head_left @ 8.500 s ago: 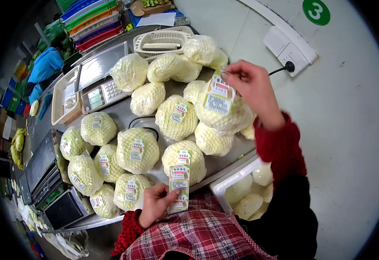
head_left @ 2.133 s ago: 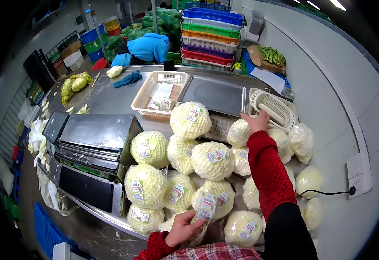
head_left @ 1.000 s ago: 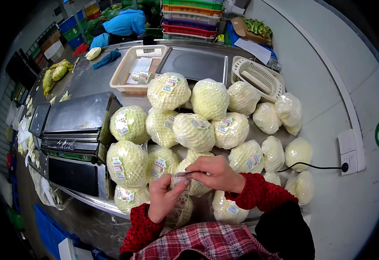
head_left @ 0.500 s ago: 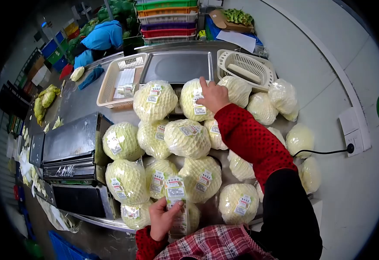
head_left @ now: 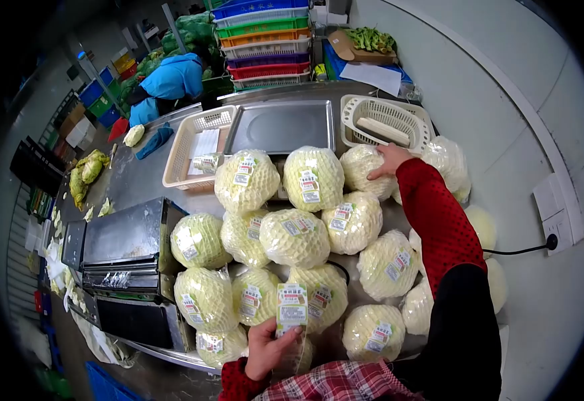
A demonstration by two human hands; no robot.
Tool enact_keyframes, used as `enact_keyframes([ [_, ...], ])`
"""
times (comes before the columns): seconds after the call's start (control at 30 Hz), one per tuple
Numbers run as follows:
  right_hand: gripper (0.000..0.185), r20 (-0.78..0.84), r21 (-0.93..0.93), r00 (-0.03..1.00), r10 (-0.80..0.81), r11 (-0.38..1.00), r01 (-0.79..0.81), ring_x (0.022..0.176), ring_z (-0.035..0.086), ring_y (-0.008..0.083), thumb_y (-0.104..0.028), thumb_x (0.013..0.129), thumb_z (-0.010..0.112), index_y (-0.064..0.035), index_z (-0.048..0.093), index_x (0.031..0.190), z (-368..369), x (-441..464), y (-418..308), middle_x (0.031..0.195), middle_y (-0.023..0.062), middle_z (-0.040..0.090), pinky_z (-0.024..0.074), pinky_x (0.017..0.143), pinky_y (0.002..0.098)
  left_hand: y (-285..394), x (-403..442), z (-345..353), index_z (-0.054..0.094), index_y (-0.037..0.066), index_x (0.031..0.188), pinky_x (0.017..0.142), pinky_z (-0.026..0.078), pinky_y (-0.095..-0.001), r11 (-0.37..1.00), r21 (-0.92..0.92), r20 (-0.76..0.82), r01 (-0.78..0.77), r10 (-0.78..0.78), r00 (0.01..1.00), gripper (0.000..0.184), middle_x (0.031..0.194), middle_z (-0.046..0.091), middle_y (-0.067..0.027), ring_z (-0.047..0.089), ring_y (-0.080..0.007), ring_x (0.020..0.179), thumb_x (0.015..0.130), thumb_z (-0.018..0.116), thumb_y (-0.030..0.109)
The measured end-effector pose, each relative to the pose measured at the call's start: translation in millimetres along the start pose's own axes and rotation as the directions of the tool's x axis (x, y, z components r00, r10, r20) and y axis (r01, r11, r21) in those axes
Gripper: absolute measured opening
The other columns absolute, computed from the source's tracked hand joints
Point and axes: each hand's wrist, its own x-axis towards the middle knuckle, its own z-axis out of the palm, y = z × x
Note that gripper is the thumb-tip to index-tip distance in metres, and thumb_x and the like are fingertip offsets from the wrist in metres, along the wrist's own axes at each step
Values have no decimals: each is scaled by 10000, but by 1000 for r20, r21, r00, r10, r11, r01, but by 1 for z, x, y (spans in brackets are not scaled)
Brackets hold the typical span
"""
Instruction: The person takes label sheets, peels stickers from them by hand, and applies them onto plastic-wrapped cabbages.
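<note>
Many wrapped cabbages in white foam net cover the near part of the metal table. My left hand (head_left: 270,345) pinches a strip of printed labels (head_left: 292,309) at the table's front edge. My right hand (head_left: 392,162) reaches to the back right, its fingers apart on the side of an unlabelled cabbage (head_left: 360,171). Left of it stands a cabbage with a label (head_left: 312,179) on its front. Another labelled cabbage (head_left: 246,179) sits further left.
Behind are a scale tray (head_left: 280,127), a label basket (head_left: 183,165) and a white basket (head_left: 417,120). A wrapping machine (head_left: 125,240) stands at the left. A power cord (head_left: 519,252) runs to the right wall. A person in blue (head_left: 171,79) bends beyond the table.
My right hand has moved right, from the cabbage near the scale to the one beside it. That first cabbage now shows a label it lacked a second ago. My left hand still holds the strip.
</note>
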Motion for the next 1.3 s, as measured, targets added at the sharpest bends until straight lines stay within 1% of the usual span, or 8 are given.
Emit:
enact_keyframes([
  [0.23,837,-486,616,859,158,760,208,1163,560,318,-265,584,878,25,522,1284,66,-20,30,1248,201,590,437,985,372,5,7,27,683,-19,1018,670,490,-223,998,23,150,-50,46,988,178,857,698,-25,606,-62,743,862,702,65],
  [0.37,801,-805,-48,580,-130,987,154,1272,421,377,-271,618,850,-91,520,1325,55,-34,-15,1367,182,459,335,1062,490,8,6,24,672,-23,1035,697,488,-227,998,29,104,-49,46,994,183,891,697,-33,607,-65,781,870,689,54],
  [0.5,509,-321,90,923,-212,963,252,1322,380,321,-407,871,631,-117,579,1285,120,-17,-13,1430,165,418,285,1094,486,13,13,29,655,-19,1059,725,462,-225,968,51,23,-245,244,970,175,942,668,-24,575,-63,824,892,644,30],
  [0.67,410,-543,414,791,-280,730,543,1112,582,257,-219,884,638,-70,580,1262,76,-94,-41,1245,155,578,465,945,368,28,14,19,630,-21,1090,676,475,-251,945,119,40,-304,301,953,193,923,618,-23,577,-86,789,903,615,26],
  [0.77,426,187,968,800,-570,247,-50,916,601,115,-127,871,682,-48,553,1270,45,-191,-113,1036,58,645,496,799,263,21,18,22,642,-20,1039,636,495,-291,967,118,126,-226,211,969,178,923,621,-65,601,-127,769,872,644,42],
  [0.83,304,-146,892,756,-638,247,380,844,608,103,-96,846,698,-14,627,1130,65,-218,-135,974,45,663,492,731,269,15,19,25,652,-18,994,651,494,-292,853,360,205,-378,323,924,188,915,621,-107,619,-188,753,820,677,50],
  [1.03,193,-80,894,811,-580,319,316,766,626,105,-34,821,678,-2,666,1011,63,-247,-146,834,52,676,493,665,274,29,27,37,649,-26,871,614,469,-289,615,499,188,-610,610,770,141,820,629,-94,608,-184,695,777,730,41],
  [1.3,174,-471,794,879,71,469,387,598,579,55,-177,865,699,-18,641,903,-13,-84,-42,739,30,647,458,533,192,-6,13,36,685,-33,1003,639,507,-233,981,188,156,57,-87,984,187,832,706,-49,628,-81,702,841,724,52],
])
